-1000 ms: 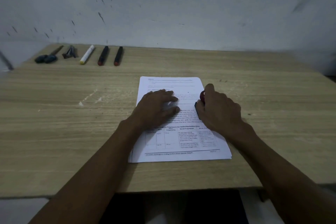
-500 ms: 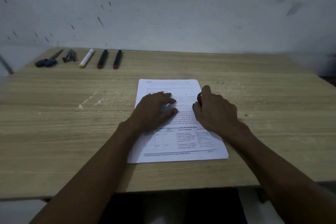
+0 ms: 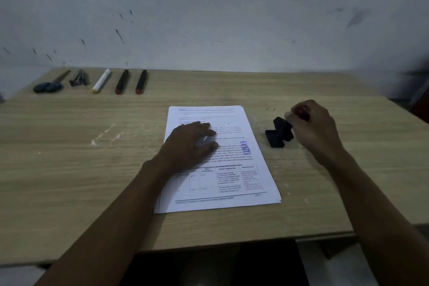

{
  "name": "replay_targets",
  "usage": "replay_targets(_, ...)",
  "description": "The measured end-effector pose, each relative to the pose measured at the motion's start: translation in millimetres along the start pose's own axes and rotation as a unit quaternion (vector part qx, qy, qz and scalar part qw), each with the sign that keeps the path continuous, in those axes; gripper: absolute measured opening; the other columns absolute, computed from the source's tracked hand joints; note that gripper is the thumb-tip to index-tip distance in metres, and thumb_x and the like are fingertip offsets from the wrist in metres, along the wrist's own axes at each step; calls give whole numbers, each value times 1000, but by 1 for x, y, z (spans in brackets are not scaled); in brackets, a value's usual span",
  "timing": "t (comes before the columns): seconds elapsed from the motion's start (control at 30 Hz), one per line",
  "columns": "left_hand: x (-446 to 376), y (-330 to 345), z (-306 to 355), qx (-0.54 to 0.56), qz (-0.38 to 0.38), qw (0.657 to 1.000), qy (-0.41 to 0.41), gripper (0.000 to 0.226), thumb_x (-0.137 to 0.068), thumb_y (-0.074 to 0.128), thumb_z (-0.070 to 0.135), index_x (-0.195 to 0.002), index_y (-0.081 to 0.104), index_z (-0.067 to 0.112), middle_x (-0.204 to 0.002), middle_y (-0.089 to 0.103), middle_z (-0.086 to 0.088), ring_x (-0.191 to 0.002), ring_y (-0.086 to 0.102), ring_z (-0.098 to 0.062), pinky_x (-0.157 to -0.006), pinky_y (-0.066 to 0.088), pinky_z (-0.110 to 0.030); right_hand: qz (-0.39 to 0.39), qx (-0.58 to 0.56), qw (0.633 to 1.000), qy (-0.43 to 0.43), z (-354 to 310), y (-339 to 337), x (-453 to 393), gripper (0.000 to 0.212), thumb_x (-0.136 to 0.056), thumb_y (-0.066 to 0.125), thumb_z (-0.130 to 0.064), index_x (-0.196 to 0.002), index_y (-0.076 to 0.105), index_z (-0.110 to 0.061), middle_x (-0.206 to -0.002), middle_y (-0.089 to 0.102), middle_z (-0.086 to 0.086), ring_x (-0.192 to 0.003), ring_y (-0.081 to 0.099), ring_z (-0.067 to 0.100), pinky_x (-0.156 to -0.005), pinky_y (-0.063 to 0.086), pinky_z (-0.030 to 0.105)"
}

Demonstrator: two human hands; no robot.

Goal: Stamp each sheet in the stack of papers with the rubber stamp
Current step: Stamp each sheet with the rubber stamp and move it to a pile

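Observation:
A stack of printed white papers (image 3: 234,188) lies on the wooden table (image 3: 81,169) in front of me. My left hand (image 3: 192,141) rests flat on the top sheet with straight fingers. A blue-purple stamp mark (image 3: 246,148) shows on the sheet's right side. To the right of the stack, my right hand (image 3: 313,127) grips the red top of the rubber stamp (image 3: 279,132), whose black body touches the table, tilted.
Along the table's far left edge lie scissors (image 3: 50,85), a dark clip (image 3: 79,79), a white marker (image 3: 101,81) and two black markers (image 3: 122,82) (image 3: 141,82). A scuffed white wall (image 3: 209,18) stands behind the table.
My right hand has lifted the stamp off the sheet and carried it right, onto the table beside the stack. A stamp mark now shows on the paper. The left hand stayed put.

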State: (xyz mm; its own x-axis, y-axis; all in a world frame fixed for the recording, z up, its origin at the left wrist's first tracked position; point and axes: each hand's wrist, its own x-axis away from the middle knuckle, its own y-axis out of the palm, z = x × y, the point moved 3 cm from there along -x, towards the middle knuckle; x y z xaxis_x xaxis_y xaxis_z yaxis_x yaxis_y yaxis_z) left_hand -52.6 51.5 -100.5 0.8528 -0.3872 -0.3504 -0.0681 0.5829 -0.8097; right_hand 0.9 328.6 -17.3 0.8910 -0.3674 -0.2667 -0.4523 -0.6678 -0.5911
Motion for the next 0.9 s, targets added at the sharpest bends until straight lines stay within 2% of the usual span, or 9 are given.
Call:
replay_targets(0.2,-1,1,1,-5,-1,1000,10,68,-74,44,70,-118,69,24,-135,59,-2,-132,49,-18,-105,37,-30,-2,45,999,12,13,-8,-7,22,-88,65,-31,-108,64,-22,-109,66,4,-102,61,24,-83,45,31)
replay_targets(0.33,-1,1,1,-1,2,1000,7,67,-74,44,70,-117,69,26,-135,59,0,-132,48,-17,-105,35,-28,-7,83,996,-9,10,7,-5,23,-86,66,-31,-108,65,-24,-110,68,3,-105,62,24,-81,42,28)
replay_targets(0.47,-1,2,1,-6,1,1000,8,68,-73,43,71,-118,69,26,-136,59,1,-133,47,-16,-105,35,-29,-21,113,993,-14,7,18,-6,29,-86,65,-33,-115,63,-27,-114,66,5,-109,60,28,-87,48,36)
replay_targets(0.6,-1,0,3,-6,5,1000,20,65,-75,44,68,-115,70,23,-133,61,-2,-131,50,-19,-104,39,-33,-33,139,990,-10,6,24,-9,40,-85,64,-34,-124,60,-28,-124,63,5,-116,56,30,-94,48,41)
replay_targets(0.77,-1,-2,7,-8,17,999,35,63,-77,45,64,-113,72,20,-130,63,-3,-126,54,-21,-100,42,-34,-35,143,989,-14,4,27,-11,43,-85,64,-33,-128,58,-29,-127,62,4,-120,54,30,-93,46,38)
replay_targets(0.9,-2,-2,5,-4,0,1000,22,67,-76,42,68,-116,70,22,-133,61,-1,-131,50,-20,-105,41,-38,-33,129,991,-24,4,32,-9,37,-87,64,-32,-123,58,-28,-123,63,3,-117,54,29,-89,44,36)
